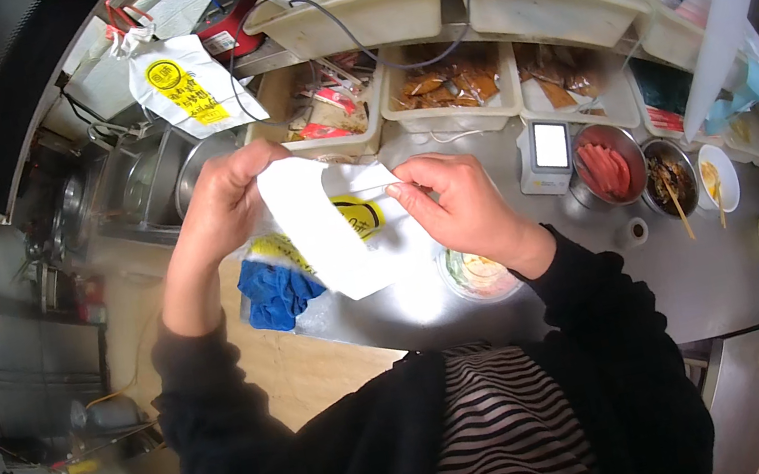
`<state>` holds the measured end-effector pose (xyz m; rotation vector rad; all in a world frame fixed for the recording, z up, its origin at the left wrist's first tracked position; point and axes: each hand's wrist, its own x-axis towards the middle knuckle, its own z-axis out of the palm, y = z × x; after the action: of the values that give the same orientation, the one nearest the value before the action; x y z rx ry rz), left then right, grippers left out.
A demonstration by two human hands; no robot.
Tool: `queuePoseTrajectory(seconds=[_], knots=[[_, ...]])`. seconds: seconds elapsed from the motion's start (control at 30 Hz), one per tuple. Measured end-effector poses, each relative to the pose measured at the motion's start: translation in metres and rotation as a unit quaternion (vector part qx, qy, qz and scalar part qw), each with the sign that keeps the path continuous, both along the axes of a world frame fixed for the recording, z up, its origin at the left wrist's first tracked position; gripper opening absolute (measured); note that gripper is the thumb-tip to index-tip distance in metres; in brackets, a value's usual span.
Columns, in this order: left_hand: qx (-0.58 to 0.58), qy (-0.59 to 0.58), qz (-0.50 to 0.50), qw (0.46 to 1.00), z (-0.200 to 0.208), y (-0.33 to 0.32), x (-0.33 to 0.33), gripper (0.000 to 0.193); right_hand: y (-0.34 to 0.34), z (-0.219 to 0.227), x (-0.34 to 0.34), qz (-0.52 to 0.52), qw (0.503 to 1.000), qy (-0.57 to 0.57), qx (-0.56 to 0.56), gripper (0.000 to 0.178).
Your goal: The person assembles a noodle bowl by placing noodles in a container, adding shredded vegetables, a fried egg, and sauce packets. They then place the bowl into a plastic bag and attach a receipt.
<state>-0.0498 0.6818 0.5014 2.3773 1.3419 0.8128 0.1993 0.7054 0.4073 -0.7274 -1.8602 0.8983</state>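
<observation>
A white bag with a yellow and black print is stretched between my two hands above the steel counter. My left hand is closed on its upper left edge. With thumb and fingertips, my right hand pinches the bag's right edge. Under my right wrist stands a round clear container with pale and green food in it, partly covered by the hand and the bag. A crumpled blue cloth lies at the counter's left edge, just below the bag.
Tubs of packets line the counter's back. A small device with a lit screen stands at the right, beside a metal bowl of pink slices, a bowl of dark food and a white bowl. A tied white bag hangs back left.
</observation>
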Motion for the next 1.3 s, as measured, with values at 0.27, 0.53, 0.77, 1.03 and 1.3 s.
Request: queuePoseTrajectory(seconds=[0.27,0.53,0.77,1.03,1.3], knots=[[0.101,-0.188,0.35,0.912,-0.082,-0.003,0.043,0.025,0.012,-0.053,0.016,-0.019,0.973,0.103,-0.203,0.031],[-0.256,-0.482,0.138,0.827,-0.153,-0.021,0.127,0.013,-0.016,-0.084,0.025,-0.052,0.987,0.056,-0.141,0.03],[0.06,-0.001,0.345,0.937,-0.221,-0.023,0.052,0.013,0.013,-0.102,0.075,0.086,0.696,0.475,-0.532,0.006],[-0.083,-0.124,0.317,0.937,-0.237,-0.032,0.023,0.064,0.02,-0.107,0.091,0.041,0.736,0.519,-0.432,0.01],[-0.062,-0.119,0.215,0.967,-0.181,0.019,0.1,0.009,-0.006,-0.071,0.058,0.195,0.944,0.192,-0.183,0.02]])
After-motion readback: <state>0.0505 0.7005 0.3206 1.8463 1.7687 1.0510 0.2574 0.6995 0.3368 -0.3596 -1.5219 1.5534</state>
